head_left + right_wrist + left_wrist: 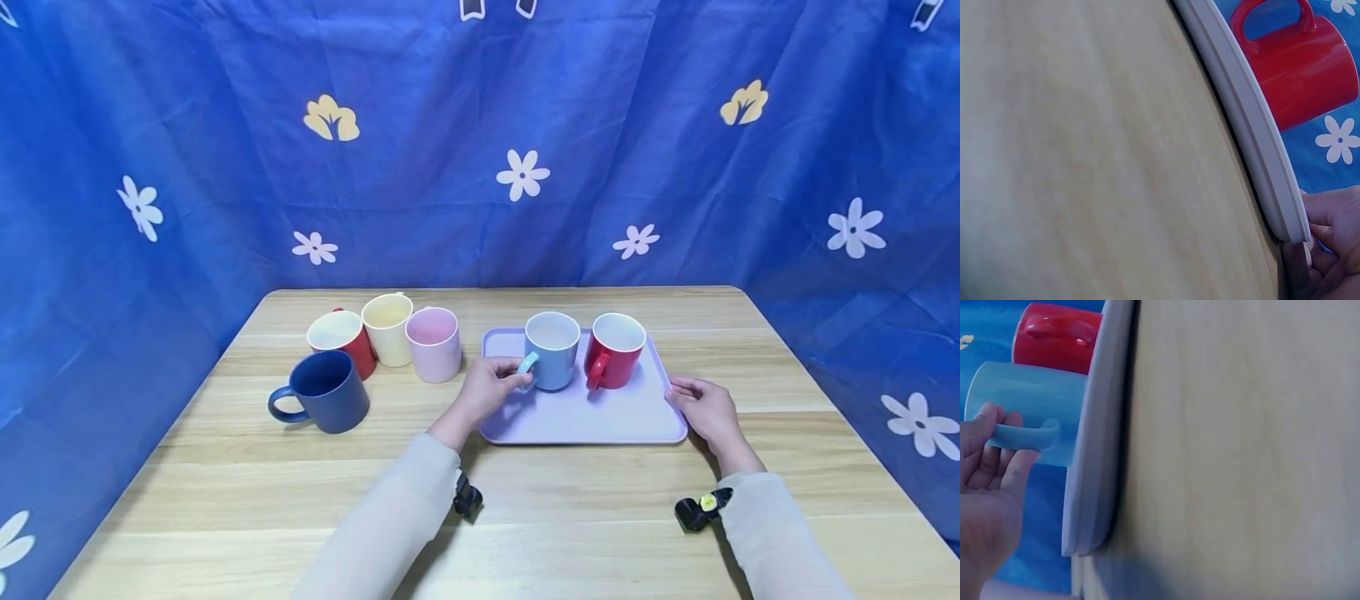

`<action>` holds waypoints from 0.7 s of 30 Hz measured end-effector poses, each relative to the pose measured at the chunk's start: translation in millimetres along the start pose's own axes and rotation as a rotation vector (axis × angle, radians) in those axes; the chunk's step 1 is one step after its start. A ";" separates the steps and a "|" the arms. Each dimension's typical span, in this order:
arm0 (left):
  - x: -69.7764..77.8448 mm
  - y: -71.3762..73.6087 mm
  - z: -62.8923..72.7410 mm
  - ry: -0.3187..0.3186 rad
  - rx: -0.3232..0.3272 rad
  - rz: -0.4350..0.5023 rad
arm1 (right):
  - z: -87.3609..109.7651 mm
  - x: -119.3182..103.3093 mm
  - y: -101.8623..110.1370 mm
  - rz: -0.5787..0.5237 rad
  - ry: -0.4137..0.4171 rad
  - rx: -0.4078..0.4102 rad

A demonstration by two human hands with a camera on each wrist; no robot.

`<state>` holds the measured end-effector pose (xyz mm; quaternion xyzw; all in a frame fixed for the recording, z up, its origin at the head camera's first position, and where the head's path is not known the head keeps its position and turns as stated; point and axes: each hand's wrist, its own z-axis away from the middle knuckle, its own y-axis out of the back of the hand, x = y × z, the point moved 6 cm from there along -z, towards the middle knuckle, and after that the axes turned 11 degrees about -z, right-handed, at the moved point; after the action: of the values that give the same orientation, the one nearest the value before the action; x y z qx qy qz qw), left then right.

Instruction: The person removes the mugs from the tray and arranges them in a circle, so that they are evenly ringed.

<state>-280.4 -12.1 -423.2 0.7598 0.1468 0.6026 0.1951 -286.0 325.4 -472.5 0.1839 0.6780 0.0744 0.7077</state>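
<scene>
A light blue mug [553, 354] stands upright on the left part of a lilac tray [592, 421]. My left hand [487, 387] pinches its handle between thumb and fingers, clearly seen in the left wrist view, where the handle [1025, 435] crosses the fingers. To the right of that mug, a red mug [621, 354] with a white inside stands on the tray, its handle facing me. My right hand [705, 410] holds the tray's right edge near the front corner. In the right wrist view its fingers curl at the tray rim [1254, 131], partly cut off by the frame.
Left of the tray stand a pink mug [435, 350], a cream mug [392, 337], a second red mug [360, 354] and a dark blue mug [337, 400] with its handle pointing left. All rest on a wooden table [570, 517]. A blue flowered curtain [420, 208] hangs behind.
</scene>
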 end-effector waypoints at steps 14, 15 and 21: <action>6.8 42.6 15.3 -0.115 -0.102 0.010 | -1.4 1.4 0.0 0.000 -0.002 0.002; 6.8 45.8 17.0 -0.126 -0.110 0.009 | -1.3 1.4 -0.1 0.000 -0.003 0.002; 4.1 64.6 28.1 -0.130 -0.141 0.010 | -1.0 1.9 0.1 0.002 -0.009 0.004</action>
<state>-252.9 -70.4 -394.6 0.7825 0.0873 0.5617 0.2542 -286.8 326.3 -474.3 0.1864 0.6747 0.0729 0.7105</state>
